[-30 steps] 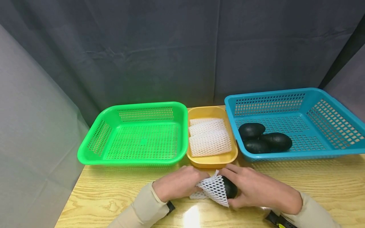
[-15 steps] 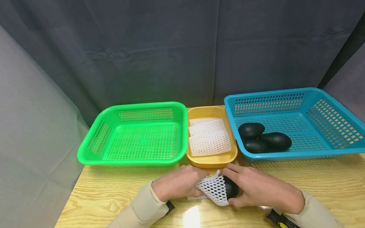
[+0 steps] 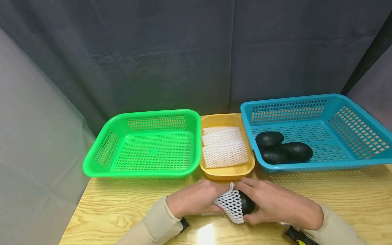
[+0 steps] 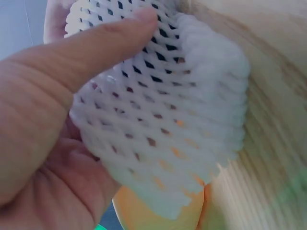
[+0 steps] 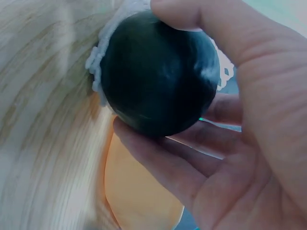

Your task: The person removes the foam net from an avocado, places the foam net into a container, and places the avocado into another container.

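A dark, smooth avocado (image 3: 247, 203) lies partly inside a white foam net sleeve (image 3: 233, 205) close to the table's front. My left hand (image 3: 198, 198) grips the sleeve from the left, its thumb pressed over the mesh; dark skin shows through the holes there (image 4: 156, 72). The loose end of the sleeve hangs past that hand in the left wrist view. From the right, my right hand (image 3: 275, 202) holds the avocado's bare end, thumb on one side and fingers curled on the other. In the right wrist view, the sleeve's edge rings the avocado (image 5: 160, 74).
Behind the hands a yellow tray (image 3: 228, 173) bears several flat foam net sleeves (image 3: 225, 153). To its left stands a green basket (image 3: 137, 174), to its right a blue basket (image 3: 330, 165) with 3 more avocados (image 3: 295, 151). A dark curtain (image 3: 171, 58) backs the wooden table (image 3: 122, 200).
My left hand has shifted slightly right along the sleeve, its thumb now farther over the mesh. The right hand keeps its hold on the avocado, nearly still.
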`<state>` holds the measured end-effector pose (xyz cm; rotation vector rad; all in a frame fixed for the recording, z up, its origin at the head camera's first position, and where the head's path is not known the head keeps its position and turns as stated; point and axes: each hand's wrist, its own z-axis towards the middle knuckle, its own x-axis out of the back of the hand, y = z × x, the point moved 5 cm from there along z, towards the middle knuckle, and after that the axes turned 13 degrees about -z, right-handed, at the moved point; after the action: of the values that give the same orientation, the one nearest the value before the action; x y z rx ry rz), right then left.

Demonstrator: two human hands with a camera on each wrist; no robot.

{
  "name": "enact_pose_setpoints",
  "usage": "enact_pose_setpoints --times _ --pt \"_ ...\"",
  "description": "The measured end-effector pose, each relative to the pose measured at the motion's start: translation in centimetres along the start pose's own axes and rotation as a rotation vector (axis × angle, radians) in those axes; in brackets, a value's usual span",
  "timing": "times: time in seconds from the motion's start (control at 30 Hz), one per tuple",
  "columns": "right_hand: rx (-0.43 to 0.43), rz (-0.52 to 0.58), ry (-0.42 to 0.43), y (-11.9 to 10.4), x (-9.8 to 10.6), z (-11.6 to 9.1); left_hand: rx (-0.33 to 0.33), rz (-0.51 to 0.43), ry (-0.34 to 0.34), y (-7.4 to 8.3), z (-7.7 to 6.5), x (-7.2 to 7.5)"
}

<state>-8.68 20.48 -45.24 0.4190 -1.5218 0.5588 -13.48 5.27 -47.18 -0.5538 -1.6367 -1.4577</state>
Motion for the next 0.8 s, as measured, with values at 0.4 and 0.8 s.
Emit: enact_pose_setpoints --times 0.4,0.8 --pt "-0.047 -0.049 -0.035 -0.13 -0.30 0.18 0.003 0.002 -0.007 -0.11 -0.01 -0.30" --pt "-0.036 -0.057 -0.044 -0.08 -0.22 0.14 0.077 0.003 -0.032 -0.35 -0.01 -0.40"
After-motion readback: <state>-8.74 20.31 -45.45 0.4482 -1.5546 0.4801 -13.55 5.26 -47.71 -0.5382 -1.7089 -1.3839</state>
